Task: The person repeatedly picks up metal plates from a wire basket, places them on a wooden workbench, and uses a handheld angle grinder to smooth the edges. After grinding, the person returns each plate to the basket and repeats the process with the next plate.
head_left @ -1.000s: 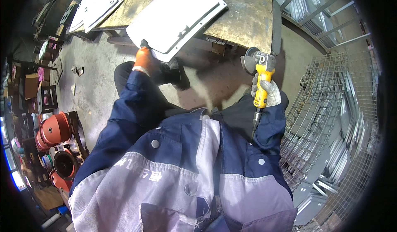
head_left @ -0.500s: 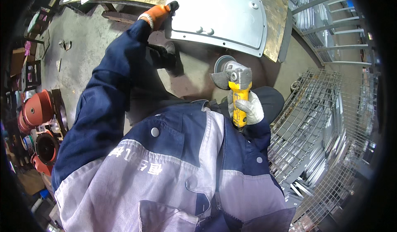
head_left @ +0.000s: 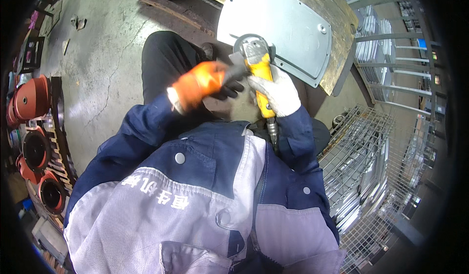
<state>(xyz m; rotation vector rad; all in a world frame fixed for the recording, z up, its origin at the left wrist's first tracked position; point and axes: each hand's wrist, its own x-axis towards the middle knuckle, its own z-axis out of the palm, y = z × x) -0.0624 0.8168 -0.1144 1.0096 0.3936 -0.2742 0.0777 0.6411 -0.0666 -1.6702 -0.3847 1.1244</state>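
Observation:
In my right hand, in a white glove, is a yellow angle grinder, gripped around its body with the grey head and disc pointing away from me. A hose fitting shows at its lower end. My left hand wears an orange glove with dark fingers and is close beside the grinder's head. Motion smears its fingers, so whether they touch the grinder's dark guard is unclear. Beyond the tool, a pale grey metal panel with rounded corners and small holes along its rim lies on a worn wooden table.
The wooden table spans the far side. On the right are a wire mesh basket with metal pieces and a rack holding stacked plates. Red round housings line the left. Concrete floor shows between them.
My left hand has left the panel's left edge and come back toward the grinder. My right hand has lifted the grinder farther from my body, and its head now overlaps the panel's near edge.

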